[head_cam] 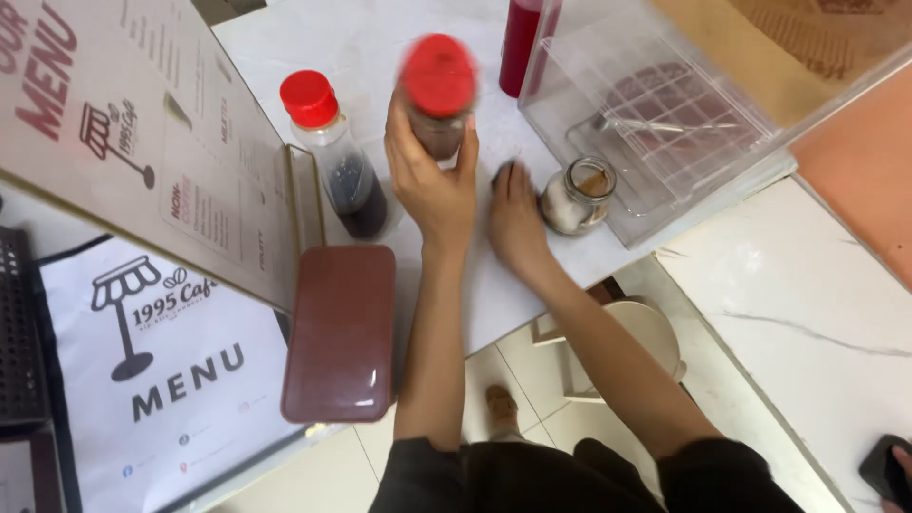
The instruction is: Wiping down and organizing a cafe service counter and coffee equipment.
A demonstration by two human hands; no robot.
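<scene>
A red-capped bottle (438,95), blurred, sits in the left hand (429,180) above the white counter (380,47); the grip is closed around the bottle's lower body, fingers wrapped on both sides. Seen from the head camera looking down, the right hand (516,220) lies flat, palm down, on the counter just beside it, its grip open and holding nothing. A small glass jar (577,197) with pale and brown contents stands just right of that hand. A second red-capped bottle (334,157), holding dark liquid, stands left of the held one. Nearer the viewer lies a brown rectangular tray (340,332). A clear plastic box (655,123) rests at the counter's right end, and a tilted menu board (161,142) fills the left.
</scene>
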